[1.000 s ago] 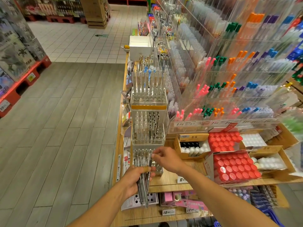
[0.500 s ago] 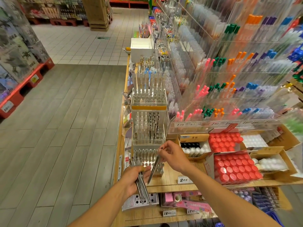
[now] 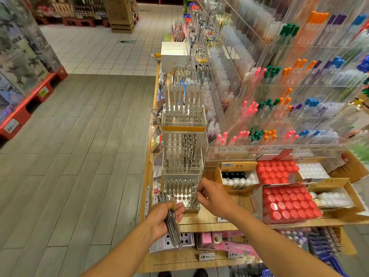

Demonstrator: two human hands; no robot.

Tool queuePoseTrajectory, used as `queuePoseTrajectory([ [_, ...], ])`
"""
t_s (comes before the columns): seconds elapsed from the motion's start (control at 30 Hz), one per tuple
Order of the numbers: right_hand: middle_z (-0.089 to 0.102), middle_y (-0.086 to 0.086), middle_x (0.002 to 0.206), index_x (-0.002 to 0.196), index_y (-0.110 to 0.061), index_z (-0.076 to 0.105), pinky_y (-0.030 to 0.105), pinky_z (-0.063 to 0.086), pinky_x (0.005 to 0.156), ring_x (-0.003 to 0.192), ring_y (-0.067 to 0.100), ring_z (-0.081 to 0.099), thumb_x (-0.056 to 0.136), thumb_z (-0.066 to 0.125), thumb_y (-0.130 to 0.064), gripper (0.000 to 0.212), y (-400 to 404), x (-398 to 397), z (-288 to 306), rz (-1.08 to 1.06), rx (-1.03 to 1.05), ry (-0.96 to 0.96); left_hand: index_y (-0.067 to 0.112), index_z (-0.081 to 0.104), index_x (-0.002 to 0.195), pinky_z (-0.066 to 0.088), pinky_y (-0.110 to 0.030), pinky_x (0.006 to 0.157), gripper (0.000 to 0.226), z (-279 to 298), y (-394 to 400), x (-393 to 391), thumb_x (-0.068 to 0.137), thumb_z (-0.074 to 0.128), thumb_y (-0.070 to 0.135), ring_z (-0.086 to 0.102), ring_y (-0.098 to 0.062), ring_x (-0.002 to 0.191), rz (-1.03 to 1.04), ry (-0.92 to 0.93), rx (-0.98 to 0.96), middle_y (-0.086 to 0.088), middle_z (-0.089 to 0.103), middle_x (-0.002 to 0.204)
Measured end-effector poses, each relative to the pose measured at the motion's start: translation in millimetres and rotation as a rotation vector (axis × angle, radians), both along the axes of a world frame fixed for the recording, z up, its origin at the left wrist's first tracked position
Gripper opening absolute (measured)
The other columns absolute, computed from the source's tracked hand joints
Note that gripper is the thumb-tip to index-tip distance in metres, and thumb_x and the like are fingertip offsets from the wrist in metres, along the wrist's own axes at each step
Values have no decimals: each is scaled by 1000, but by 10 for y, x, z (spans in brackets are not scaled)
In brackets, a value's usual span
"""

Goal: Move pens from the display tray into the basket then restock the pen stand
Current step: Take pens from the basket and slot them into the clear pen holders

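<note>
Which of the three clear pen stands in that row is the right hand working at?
The nearest pen stand, lowest of the row; the right hand touches its right edge.

Both forearms enter from bottom edge, bare from the frame edge to the wrist; no sleeve, cuff or fabric seen on either. Left hand (image 3: 162,218): bare, no glove, no ring or band seen on the visible fingers, wrist unadorned. Right hand (image 3: 214,198): bare likewise, no watch or bracelet at the wrist, back of hand in view, fingertips partly blurred so nails cannot be made out. Forearms lean, right one fills more of the frame. At the very bottom edge, two dark rounded shoe toes (image 3: 200,273) side by side, detail too dim to tell material or laces
</note>
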State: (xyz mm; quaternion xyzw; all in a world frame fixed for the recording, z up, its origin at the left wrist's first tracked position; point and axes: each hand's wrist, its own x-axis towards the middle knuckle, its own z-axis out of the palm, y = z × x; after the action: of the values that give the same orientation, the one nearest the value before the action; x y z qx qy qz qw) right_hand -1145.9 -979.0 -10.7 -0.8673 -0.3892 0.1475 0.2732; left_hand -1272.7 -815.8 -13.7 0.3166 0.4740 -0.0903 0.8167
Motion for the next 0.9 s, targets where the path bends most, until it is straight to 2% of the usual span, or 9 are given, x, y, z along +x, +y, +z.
queuePoseTrajectory([
  [0.1,56,-14,77,86,-27,46,23,49,60,69,3,55,91,59,-27,14,18,-9,-29,32,-2,-50,-7,56,120,60,-39,64,25,0,8,0,95,51,-6,73,-31,90,-8,1,-2,-23,75,95],
  [0.2,58,-13,76,86,-28,47,22,49,58,68,3,56,91,59,-26,13,37,16,-20,25,-2,-46,-6,57,120,58,-41,77,25,-26,21,10,95,51,-6,71,-32,98,-15,4,11,-23,74,99],
  [0.37,54,-18,78,86,-32,48,17,44,59,69,0,54,90,59,-29,12,32,55,-75,64,-54,-76,-3,57,119,59,-41,80,23,-53,49,2,96,51,-5,71,-31,100,-28,7,29,-20,75,99],
  [0.43,49,-18,82,89,-29,55,19,40,63,74,1,50,90,58,-30,3,27,52,-114,107,-87,-140,-2,56,118,60,-40,77,22,-51,51,3,96,51,-4,73,-29,96,-47,1,23,-19,75,100],
  [0.53,51,-12,95,94,-23,66,19,40,70,84,4,50,89,61,-30,10,45,10,-172,132,-102,-215,-2,54,119,60,-38,74,23,-43,54,13,96,52,-3,75,-26,93,-84,-6,29,-17,75,103],
  [0.6,53,-9,102,96,-21,69,19,43,69,87,5,51,90,62,-29,12,72,-38,-185,114,-115,-244,-3,54,118,60,-38,75,23,-54,57,20,96,53,-3,75,-26,94,-94,-11,32,-18,75,103],
  [0.73,54,-8,101,100,-20,72,25,52,69,93,10,57,91,58,-25,18,170,-78,-109,100,-215,-257,-10,64,112,61,-32,63,22,-44,59,30,93,59,-2,74,-28,94,-123,-23,19,-24,73,106],
  [0.83,55,-7,106,106,-20,70,26,50,72,94,13,58,89,63,-28,20,232,-54,25,77,-228,-219,-13,66,109,61,-32,62,25,-13,50,49,86,67,-4,75,-31,90,-105,-44,8,-27,73,100],
  [0.9,58,-10,102,107,-21,70,27,49,77,91,10,58,89,65,-32,21,266,-42,126,5,-155,-47,-14,64,109,62,-34,62,31,10,45,61,81,71,-5,75,-32,84,-114,-60,10,-29,73,97],
])
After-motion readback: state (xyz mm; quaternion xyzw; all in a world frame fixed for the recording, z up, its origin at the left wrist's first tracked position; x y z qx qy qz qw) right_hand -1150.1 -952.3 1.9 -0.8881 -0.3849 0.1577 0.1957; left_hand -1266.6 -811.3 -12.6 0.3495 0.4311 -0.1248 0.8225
